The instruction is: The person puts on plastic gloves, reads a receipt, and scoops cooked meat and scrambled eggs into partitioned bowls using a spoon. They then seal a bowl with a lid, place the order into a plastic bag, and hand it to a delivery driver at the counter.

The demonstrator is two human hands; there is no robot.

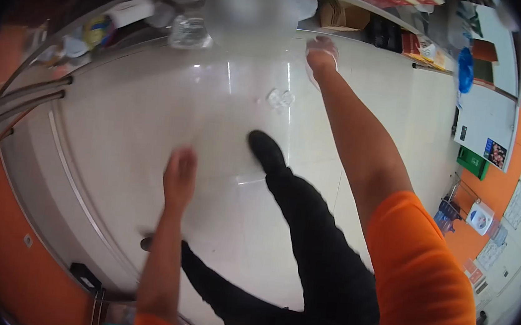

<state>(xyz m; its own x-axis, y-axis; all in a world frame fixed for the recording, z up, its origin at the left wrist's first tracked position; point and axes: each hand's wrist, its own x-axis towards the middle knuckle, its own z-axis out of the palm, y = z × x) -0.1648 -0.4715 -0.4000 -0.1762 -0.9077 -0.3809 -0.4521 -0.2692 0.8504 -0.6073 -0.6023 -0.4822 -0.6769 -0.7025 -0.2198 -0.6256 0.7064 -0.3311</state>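
My right hand [323, 48] reaches far forward to the front of a low shelf. Its fingers are curled, and a pale, see-through edge shows beside the hand; what it is I cannot make out. Over the floor in the middle left is my left hand [181, 170], slightly blurred, with loose fingers and nothing visible in them. On the tiles below the right hand lies a crumpled piece of clear plastic [280, 98]. A large translucent, blurred bundle [249, 14] sits at the shelf's front, with a clear plastic bag [190, 32] to its left.
An open cardboard box [343, 15] stands on the shelf. To the right are a white cabinet [487, 118], a blue bag [465, 70] and a green bin [472, 162]. Metal tubes [29, 93] jut in from the left. My black shoe [266, 152] is on the tiled floor.
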